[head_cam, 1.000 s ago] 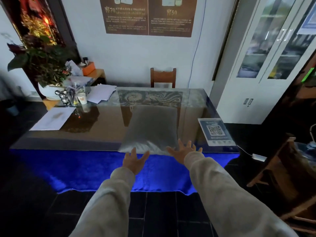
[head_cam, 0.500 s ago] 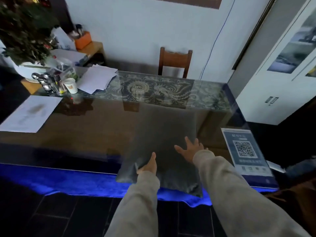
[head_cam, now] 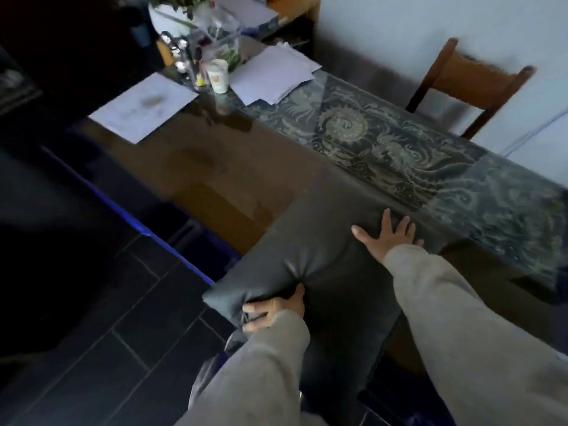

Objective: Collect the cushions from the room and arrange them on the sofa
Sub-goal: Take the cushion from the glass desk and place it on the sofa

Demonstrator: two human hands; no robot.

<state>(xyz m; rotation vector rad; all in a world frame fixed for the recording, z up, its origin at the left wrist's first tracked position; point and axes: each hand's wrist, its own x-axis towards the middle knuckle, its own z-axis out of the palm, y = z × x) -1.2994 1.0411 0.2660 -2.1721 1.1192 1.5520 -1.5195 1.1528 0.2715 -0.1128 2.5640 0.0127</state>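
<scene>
Head view: left hand (head_cam: 276, 312) grips cushion (head_cam: 332, 272)

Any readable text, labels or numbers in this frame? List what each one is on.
No text can be read in this frame.
Paper cup: an orange mark, too blurred to read.
Single sheet: a faint grey smudge, not legible.
Paper stack: looks blank.
Cushion: plain grey, no label visible.
</scene>
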